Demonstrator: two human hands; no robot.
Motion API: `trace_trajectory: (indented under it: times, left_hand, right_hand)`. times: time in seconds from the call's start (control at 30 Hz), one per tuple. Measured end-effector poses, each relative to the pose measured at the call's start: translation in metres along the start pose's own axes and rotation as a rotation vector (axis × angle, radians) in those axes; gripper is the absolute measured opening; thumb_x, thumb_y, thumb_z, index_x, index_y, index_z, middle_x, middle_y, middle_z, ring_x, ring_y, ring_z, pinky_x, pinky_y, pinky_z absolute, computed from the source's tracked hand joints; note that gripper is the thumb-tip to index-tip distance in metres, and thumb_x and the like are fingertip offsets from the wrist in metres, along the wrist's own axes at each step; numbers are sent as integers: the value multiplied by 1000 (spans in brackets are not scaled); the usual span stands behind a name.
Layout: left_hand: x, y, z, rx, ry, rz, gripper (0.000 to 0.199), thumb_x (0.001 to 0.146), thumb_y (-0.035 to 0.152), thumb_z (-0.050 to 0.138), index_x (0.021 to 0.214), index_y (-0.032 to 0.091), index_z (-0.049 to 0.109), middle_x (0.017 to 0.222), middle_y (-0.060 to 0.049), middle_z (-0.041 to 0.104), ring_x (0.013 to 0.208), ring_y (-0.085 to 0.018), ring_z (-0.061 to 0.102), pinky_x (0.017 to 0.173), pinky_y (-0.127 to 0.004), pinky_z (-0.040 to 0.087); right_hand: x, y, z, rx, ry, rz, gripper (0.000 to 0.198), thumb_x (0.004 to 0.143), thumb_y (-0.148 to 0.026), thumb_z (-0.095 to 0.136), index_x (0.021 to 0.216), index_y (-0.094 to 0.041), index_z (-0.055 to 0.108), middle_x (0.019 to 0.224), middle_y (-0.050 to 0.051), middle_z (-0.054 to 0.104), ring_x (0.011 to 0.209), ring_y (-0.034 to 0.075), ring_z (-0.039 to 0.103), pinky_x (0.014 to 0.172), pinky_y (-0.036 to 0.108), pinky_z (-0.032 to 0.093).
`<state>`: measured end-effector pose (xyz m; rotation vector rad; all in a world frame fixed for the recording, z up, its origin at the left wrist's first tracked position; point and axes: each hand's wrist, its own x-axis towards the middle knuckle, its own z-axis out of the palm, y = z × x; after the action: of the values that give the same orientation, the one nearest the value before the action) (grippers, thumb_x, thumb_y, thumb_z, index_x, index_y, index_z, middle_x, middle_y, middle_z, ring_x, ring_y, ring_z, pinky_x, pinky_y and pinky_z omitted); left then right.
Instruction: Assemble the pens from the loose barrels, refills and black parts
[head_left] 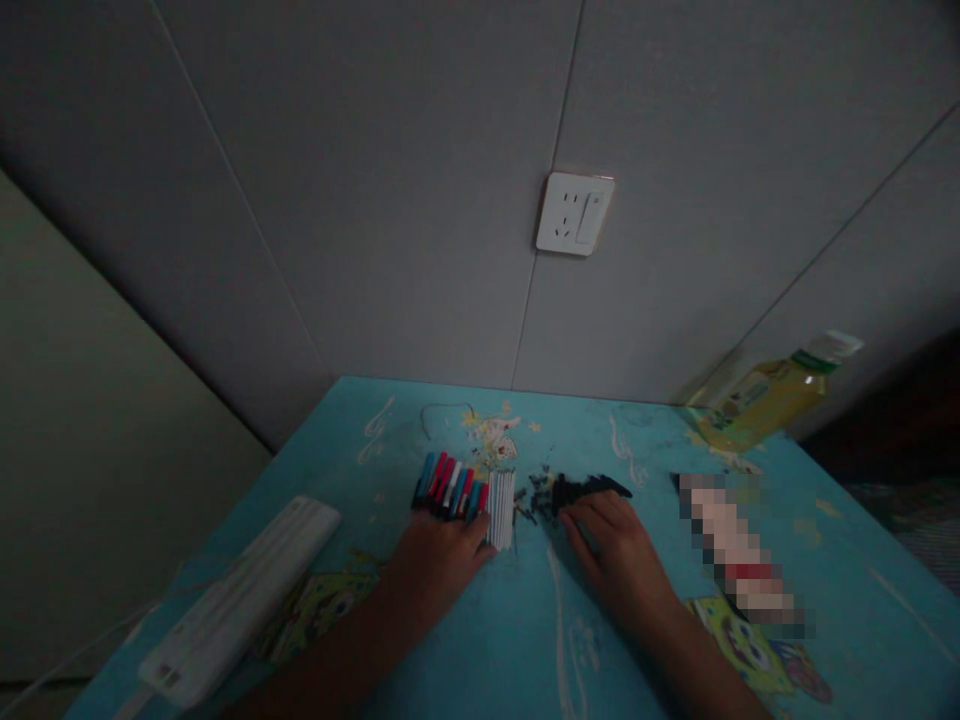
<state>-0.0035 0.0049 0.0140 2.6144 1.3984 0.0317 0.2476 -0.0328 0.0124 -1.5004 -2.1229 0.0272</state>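
Note:
A row of pen barrels or caps (450, 485) in red, blue and white with dark ends lies on the blue table. Beside its right end are several thin white sticks (501, 510), laid side by side. My left hand (444, 545) rests at the near ends of the row, thumb and forefinger apart, touching the white sticks. To the right, my right hand (611, 540) is at a pile of slim black pieces (581, 488). Its thumb and forefinger come together by the pile's left edge; whatever is between them is too dark to tell. Small dark bits (536, 495) lie scattered between the hands.
A white power strip (244, 600) lies at the left with its cable. At the back right stands a bottle of yellow liquid (772, 400). A blurred-out flat item (739, 550) is right of my right hand. The wall behind carries a socket (575, 213).

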Motion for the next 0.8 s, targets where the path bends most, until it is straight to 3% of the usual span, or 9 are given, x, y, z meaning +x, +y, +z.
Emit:
trace_trajectory:
  times: [0.17, 0.3, 0.43, 0.6, 0.7, 0.8]
  left_hand:
    - [4, -9, 16, -2, 14, -33, 31, 91, 32, 59, 121, 29, 67, 93, -9, 75, 84, -31, 70, 75, -41, 51]
    - [7, -20, 35, 12, 42, 17, 34, 93, 33, 54, 125, 33, 64, 94, -8, 76, 78, -28, 70, 73, -40, 50]
    - [4, -19, 36, 75, 53, 43, 39, 96, 37, 47, 134, 32, 58, 96, -9, 76, 75, -28, 70, 73, -41, 51]
    - [-4, -6, 31, -182, 63, 115, 57, 99, 35, 39, 153, 24, 28, 91, -8, 76, 73, -23, 72, 68, -30, 55]
    - [-9, -3, 36, -318, 92, 259, 66, 97, 26, 40, 156, 27, 10, 105, -6, 75, 79, -20, 73, 71, -27, 56]
    - [-14, -3, 40, -374, 133, 349, 73, 96, 22, 42, 156, 28, 2, 108, -5, 74, 81, -20, 72, 72, -29, 58]
  right_hand:
    - [1, -6, -3, -31, -34, 38, 17, 97, -20, 51, 97, -20, 68, 90, 7, 65, 90, 22, 58, 85, 38, 45]
    - [2, -5, -5, -45, -34, 35, 16, 97, -22, 52, 94, -18, 67, 89, 7, 65, 87, 20, 57, 83, 36, 44]
    - [0, -12, -9, 36, -28, -51, 17, 97, -23, 51, 102, -19, 67, 95, 8, 67, 91, 21, 57, 83, 37, 44]
    - [-5, -34, 1, 149, -87, -256, 28, 97, -34, 53, 121, -20, 60, 105, 7, 68, 95, 21, 59, 86, 37, 45]
    - [-6, -45, 11, 175, -141, -349, 29, 98, -35, 50, 120, -18, 59, 106, 8, 67, 98, 20, 60, 86, 35, 47]
    - [-7, -47, 15, 215, -184, -386, 29, 99, -34, 48, 120, -17, 58, 106, 9, 67, 99, 20, 61, 87, 34, 48]
